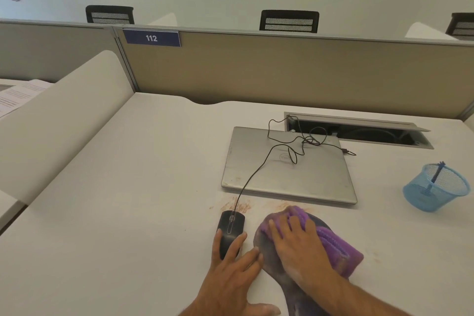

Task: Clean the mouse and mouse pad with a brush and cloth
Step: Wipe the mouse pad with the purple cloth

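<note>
The mouse is steadied by flat left hand fingers; the cloth is pressed under the open right hand. Bare desk is left beside them. "112" is read on the label.

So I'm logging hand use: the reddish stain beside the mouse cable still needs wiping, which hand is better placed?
Probably the right hand: it presses flat on the purple cloth, beside the stain. The left hand rests on the mouse.

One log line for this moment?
left hand: resting on mouse | right hand: pressing purple cloth flat on stained mouse pad | brush: in blue cup
</note>
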The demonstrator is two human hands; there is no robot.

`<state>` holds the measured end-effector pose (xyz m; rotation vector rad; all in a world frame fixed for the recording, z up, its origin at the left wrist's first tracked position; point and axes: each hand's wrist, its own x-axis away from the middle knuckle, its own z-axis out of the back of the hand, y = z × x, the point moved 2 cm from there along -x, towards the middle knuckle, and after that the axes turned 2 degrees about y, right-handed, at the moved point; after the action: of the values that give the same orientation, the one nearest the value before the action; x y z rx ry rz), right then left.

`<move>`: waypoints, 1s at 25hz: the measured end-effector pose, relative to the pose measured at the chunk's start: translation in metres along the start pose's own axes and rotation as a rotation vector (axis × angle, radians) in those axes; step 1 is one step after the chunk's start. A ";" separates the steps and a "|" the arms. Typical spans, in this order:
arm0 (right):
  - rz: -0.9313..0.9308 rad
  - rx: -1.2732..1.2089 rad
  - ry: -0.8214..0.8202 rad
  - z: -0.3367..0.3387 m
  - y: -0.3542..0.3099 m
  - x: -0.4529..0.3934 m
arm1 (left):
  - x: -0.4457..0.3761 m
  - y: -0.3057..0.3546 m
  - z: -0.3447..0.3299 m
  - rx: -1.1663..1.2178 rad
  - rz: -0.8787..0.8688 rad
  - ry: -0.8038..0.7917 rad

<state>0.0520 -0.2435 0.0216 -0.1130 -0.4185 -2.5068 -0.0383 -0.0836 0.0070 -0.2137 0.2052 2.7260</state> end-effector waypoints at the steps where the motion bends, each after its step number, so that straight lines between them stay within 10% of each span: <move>1: -0.051 0.007 -0.015 0.002 0.010 -0.004 | 0.000 0.000 -0.001 0.014 0.001 0.026; 25: -0.182 -0.236 0.004 -0.006 0.032 -0.004 | 0.001 -0.002 -0.004 0.004 0.034 0.052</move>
<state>0.0731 -0.2678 0.0240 -0.1687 -0.1345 -2.7285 -0.0380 -0.0826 0.0024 -0.2820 0.2313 2.7556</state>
